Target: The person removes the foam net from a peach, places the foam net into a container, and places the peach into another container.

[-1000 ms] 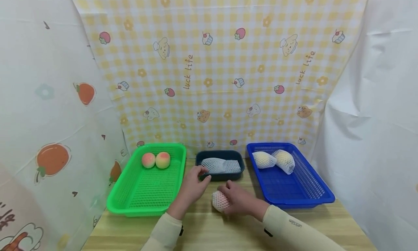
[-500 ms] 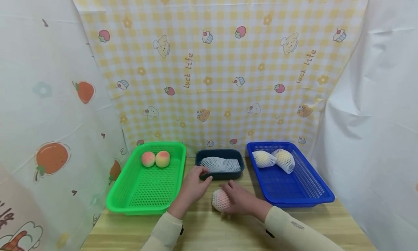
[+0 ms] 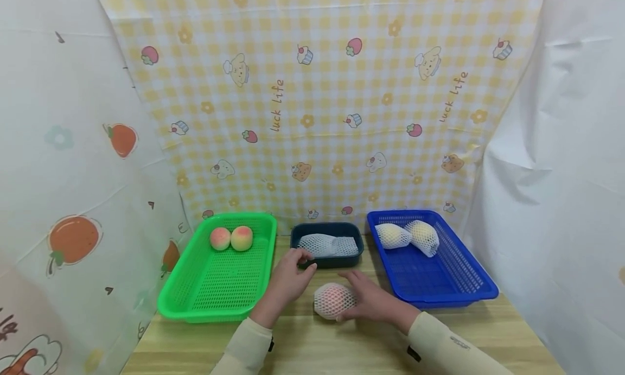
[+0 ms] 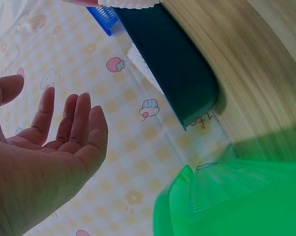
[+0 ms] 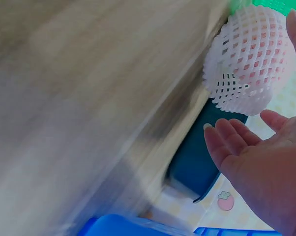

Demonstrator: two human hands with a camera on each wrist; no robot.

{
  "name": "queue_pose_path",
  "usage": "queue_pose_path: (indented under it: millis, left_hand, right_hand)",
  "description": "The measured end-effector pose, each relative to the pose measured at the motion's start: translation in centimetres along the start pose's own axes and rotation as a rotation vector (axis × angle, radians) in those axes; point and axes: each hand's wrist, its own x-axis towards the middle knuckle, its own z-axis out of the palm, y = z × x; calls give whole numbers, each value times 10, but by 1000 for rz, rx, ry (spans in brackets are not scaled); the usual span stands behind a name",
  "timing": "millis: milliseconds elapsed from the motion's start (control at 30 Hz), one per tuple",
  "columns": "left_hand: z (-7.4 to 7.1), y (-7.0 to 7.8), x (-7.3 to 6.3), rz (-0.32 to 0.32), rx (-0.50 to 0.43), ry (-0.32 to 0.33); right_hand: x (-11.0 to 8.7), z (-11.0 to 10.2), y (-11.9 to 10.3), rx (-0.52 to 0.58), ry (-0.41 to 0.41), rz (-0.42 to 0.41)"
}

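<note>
A peach in a white foam net point(image 3: 334, 301) lies on the table in front of the dark tray. My right hand point(image 3: 373, 299) is beside it on its right, with the fingers spread and loose. In the right wrist view the netted peach point(image 5: 253, 59) sits beyond the fingers, which are not closed round it; whether the thumb touches it I cannot tell. My left hand point(image 3: 288, 277) hovers at the dark tray's front left corner, holding nothing. Its fingers are loosely bent in the left wrist view, where the palm of the left hand point(image 4: 49, 152) shows.
Folded white foam nets point(image 3: 327, 245) lie in the dark tray point(image 3: 334, 263). On the left, a green basket point(image 3: 168, 304) holds two bare peaches point(image 3: 231, 239). On the right, a blue basket point(image 3: 439, 298) holds two fruits in foam nets point(image 3: 407, 237). A checked cloth hangs behind.
My right hand has loosened from the netted peach and drawn slightly right, so more of the peach shows. The left hand has stayed almost still.
</note>
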Motion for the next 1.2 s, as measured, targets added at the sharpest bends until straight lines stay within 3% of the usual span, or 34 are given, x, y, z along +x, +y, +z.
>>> queue_pose_path:
  millis: [400,900,1200]
  left_hand:
    - [-1,-3,1,1,-16,9]
    - [-1,-7,2,10,-21,-4]
    - [-8,-11,6,18,-125,16]
  right_hand:
    - [4,14,5,254,-6,60]
    - [10,30,1,325,0,26]
    - [7,16,-14,326,113,30]
